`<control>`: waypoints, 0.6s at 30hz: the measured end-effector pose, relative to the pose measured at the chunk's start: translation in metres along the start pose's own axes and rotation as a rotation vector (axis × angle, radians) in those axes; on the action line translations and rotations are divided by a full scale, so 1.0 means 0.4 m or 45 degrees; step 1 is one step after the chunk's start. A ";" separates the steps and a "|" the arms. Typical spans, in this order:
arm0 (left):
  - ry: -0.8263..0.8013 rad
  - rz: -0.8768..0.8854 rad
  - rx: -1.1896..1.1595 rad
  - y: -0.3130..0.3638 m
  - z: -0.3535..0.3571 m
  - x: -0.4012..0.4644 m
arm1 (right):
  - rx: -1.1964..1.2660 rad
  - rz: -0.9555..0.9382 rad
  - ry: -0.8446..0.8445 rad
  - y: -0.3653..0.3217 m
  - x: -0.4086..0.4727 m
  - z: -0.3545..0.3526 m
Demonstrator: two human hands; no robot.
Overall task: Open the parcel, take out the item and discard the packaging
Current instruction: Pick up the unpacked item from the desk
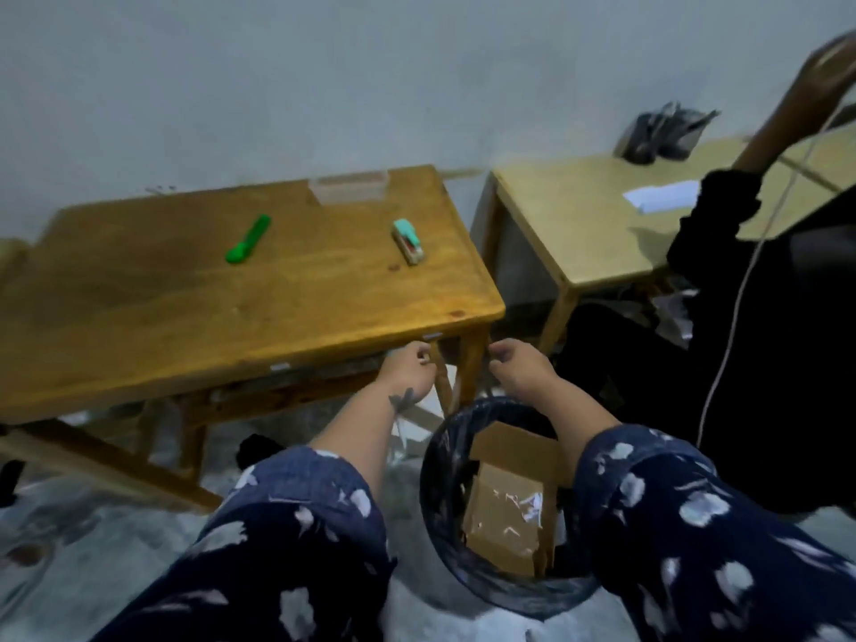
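Note:
An opened brown cardboard parcel box point(505, 525) with torn clear tape on it lies inside a round bin with a dark liner point(437, 502) on the floor. Both my hands hover above the bin's far rim, beside the table corner. My left hand point(410, 369) and my right hand point(519, 363) have loosely curled fingers, and I see nothing held in either. On the wooden table point(139, 317) lie a teal and white stapler-like item point(408, 240) and a green utility knife point(248, 238).
A clear plastic box point(348, 187) stands at the table's far edge. To the right is a paler table point(579, 224) with white paper point(660, 196) and a black pouch point(667, 132). A person in black point(764, 317) sits at right with a raised arm and a white cable.

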State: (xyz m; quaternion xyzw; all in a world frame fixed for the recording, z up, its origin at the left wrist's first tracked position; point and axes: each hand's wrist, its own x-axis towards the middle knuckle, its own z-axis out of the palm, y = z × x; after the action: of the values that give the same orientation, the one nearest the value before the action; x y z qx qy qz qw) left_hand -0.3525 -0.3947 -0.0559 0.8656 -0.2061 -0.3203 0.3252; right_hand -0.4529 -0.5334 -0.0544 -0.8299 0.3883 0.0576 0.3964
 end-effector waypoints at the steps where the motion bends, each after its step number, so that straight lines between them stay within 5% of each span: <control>1: 0.019 0.010 -0.002 -0.004 -0.042 0.013 | 0.000 -0.022 0.009 -0.040 0.012 0.002; 10: 0.166 0.051 0.156 -0.112 -0.370 0.235 | -0.012 -0.113 0.125 -0.349 0.231 0.055; 18: 0.145 0.093 0.279 -0.193 -0.487 0.454 | -0.064 0.046 0.394 -0.430 0.422 0.137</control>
State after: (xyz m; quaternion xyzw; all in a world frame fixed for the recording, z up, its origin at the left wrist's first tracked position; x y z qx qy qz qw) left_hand -0.0781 -0.3590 -0.0722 0.9047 -0.2524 -0.2340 0.2513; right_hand -0.2058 -0.5297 -0.0541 -0.8314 0.4580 -0.0543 0.3099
